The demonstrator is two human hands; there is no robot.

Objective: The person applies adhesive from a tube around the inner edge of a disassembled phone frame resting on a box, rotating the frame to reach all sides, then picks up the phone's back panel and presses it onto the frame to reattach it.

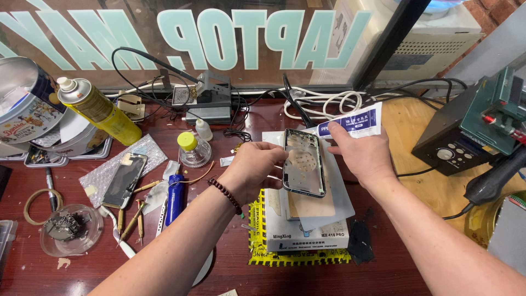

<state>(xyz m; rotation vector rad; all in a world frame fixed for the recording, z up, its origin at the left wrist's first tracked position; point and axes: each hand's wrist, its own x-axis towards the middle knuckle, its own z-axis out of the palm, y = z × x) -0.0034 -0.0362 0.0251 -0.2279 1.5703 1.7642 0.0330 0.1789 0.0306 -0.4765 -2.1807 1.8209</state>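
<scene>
Left hand (253, 167): mid-frame, fingers pinching the left edge of the phone frame (304, 163).
Right hand (361, 151): right of centre, gripping a white-and-blue tube (350, 123), nozzle at the frame's top.
Phone frame: between both hands, above a white box (307, 230).
Dish (68, 227): lower left, holds small metal parts.
Jar (194, 151): yellow cap, clear.
Spray can (98, 109): upper left, yellow.
</scene>
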